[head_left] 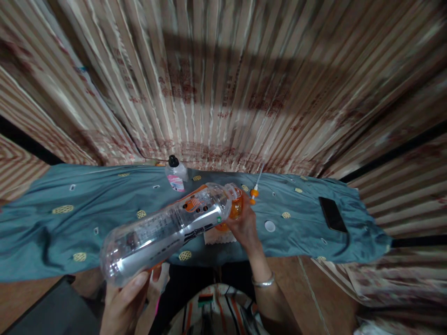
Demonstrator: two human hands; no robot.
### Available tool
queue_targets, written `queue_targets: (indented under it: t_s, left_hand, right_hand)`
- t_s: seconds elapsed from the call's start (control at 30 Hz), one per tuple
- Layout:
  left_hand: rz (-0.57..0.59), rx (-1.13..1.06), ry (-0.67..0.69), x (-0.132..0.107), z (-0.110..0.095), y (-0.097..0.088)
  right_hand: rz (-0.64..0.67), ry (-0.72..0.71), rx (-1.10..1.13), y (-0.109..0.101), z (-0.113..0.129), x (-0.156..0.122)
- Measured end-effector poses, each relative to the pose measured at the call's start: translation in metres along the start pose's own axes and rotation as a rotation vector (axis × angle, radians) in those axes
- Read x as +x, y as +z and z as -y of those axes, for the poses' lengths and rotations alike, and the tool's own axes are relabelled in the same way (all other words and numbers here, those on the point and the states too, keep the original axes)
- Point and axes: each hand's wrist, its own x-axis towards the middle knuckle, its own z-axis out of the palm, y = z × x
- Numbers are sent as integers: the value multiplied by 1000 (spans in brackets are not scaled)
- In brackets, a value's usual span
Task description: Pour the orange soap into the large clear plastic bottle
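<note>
My left hand [129, 293] is closed around the base end of a large clear plastic bottle [167, 228] with an orange and silver label. The bottle tilts, its base toward me on the left and its neck lower contrast against an orange see-through bottle [236, 209] on the right. My right hand [246, 225] wraps around that orange bottle, near the clear bottle's mouth. Exactly how the two mouths meet is hard to see. Just beyond lies an orange and white pump top [254, 193] with a thin tube. A round white cap [270, 226] rests to the right.
A teal cloth [115, 204] with yellow pineapple prints covers the table. Toward the back stands a small bottle [176, 174] with a black cap and pink label. A black phone [332, 214] lies on the right. A pleated curtain [223, 93] hangs behind.
</note>
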Motion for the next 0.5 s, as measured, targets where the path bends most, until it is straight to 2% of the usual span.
queue_targets:
  t_s: [0.23,0.5]
  left_hand:
    - [43,-38,71,-1,-6,10]
    - [19,-40,40,1,-4,7]
  right_hand:
    - [-11,14,-1,0,-1,-1]
    - [2,12,1,-1,2,0]
